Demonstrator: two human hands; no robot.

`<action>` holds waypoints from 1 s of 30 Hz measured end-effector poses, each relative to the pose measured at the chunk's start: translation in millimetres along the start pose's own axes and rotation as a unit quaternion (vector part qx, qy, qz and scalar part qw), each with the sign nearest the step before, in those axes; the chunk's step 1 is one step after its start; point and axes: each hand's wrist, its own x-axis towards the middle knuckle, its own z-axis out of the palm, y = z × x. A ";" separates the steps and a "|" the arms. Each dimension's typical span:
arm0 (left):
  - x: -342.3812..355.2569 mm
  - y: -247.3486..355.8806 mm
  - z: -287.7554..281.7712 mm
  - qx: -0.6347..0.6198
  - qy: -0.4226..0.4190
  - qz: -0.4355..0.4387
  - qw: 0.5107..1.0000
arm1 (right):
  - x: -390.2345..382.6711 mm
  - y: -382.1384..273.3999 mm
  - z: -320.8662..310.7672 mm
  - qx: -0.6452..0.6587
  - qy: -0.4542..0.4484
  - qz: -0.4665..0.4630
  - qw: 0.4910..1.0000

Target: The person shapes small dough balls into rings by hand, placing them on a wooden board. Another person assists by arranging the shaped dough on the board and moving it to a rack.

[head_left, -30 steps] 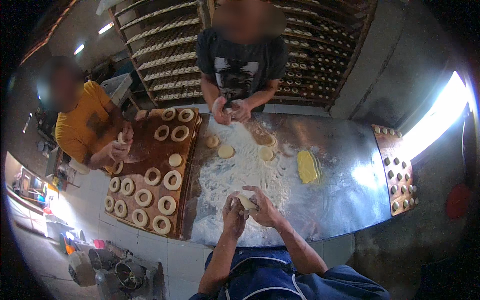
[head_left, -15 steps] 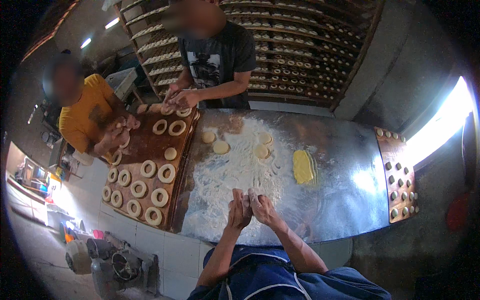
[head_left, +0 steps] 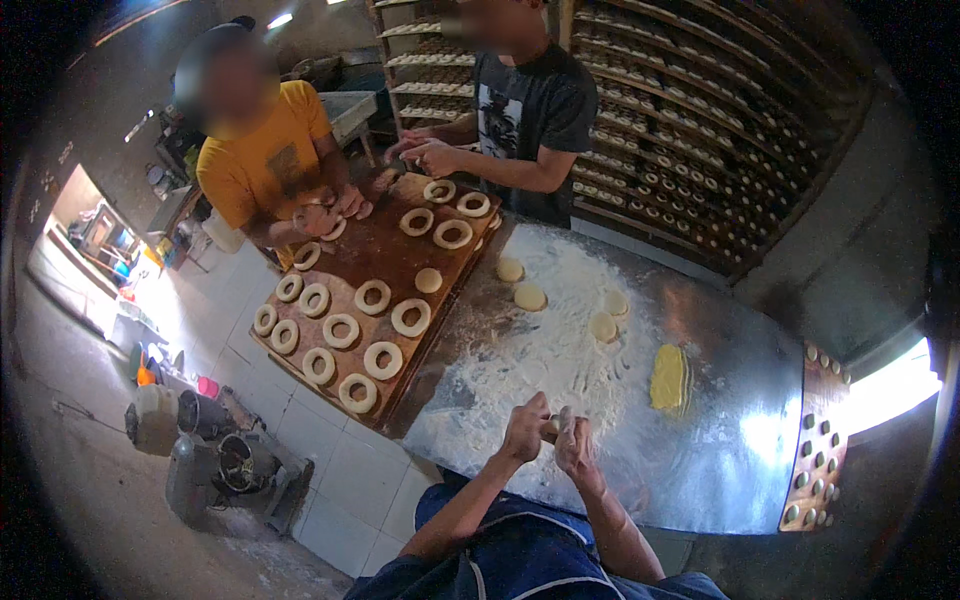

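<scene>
Tall wooden shelves (head_left: 700,140) fill the upper right of the frame, row on row of small pale shapes, spread in single layers, it seems, so each gets its own space. Now down to lower centre: your left hand (head_left: 525,428) has its fingers curled in, your right hand (head_left: 574,442) comes in straighter, and between them they pinch a piece of dough (head_left: 551,428). Most of it is hidden, so its full shape can't be told; you hold it apparently off the metal table (head_left: 720,475), probably so both hands can get around it. Flour (head_left: 500,370) lies in a dry, streaky drift, likely to stop those soft, flat discs (head_left: 530,296) sticking to smooth metal. Right of it sits a greasy-looking yellow slab (head_left: 668,378), apart from the thickest flour, perhaps to stay clean. Over at left, plump, smooth rings (head_left: 396,318) sit spaced out on a brown wooden board (head_left: 365,265), presumably so they don't merge. Two people, one in an orange shirt (head_left: 265,150), one in a dark shirt (head_left: 545,110), stand beyond.
</scene>
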 end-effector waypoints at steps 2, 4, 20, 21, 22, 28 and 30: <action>-1.3 2.3 -14.0 0.290 0.041 0.071 0.953 | -3.2 -39.3 4.0 -0.064 -0.053 0.045 0.996; -11.3 -24.4 -18.8 -0.100 0.050 -0.004 0.994 | -3.7 -50.7 16.8 -0.122 0.020 -0.147 0.981; 0.2 10.0 -99.0 0.116 0.033 -0.028 0.992 | 23.4 -51.3 91.2 -0.165 0.106 -0.343 0.919; -0.6 8.8 -103.0 0.034 0.063 -0.059 0.996 | 26.0 -61.7 92.6 -0.158 0.070 -0.318 0.932; -2.1 7.9 -108.1 0.067 0.058 -0.048 0.995 | 26.2 -71.3 94.0 -0.151 0.035 -0.289 0.945; 10.2 35.6 -151.9 0.308 0.087 0.140 0.937 | 53.9 -72.8 122.3 -0.098 -0.052 -0.155 0.982; 16.6 38.9 -167.9 -0.073 0.089 -0.043 0.992 | 66.0 -84.8 144.7 -0.027 -0.007 -0.186 0.982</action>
